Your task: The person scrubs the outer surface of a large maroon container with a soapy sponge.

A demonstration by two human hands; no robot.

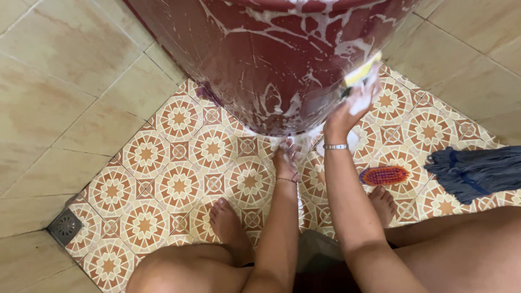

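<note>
A big dark red barrel (271, 59) streaked with white soap foam stands on the patterned floor tiles. My right hand (350, 108), foam-covered and with a bracelet on the wrist, presses a yellow sponge (361, 73) against the barrel's right side. My left hand (285, 157) reaches to the barrel's bottom edge, fingers resting on the wet floor and the base; whether it holds anything I cannot tell. I am squatting, with both bare feet on the tiles below the barrel.
An orange scrub brush (384, 174) lies on the floor to the right. A blue mop head (475, 171) lies further right. A metal floor drain (65, 225) sits in the lower left corner. Beige tiled walls (65, 70) close in on both sides.
</note>
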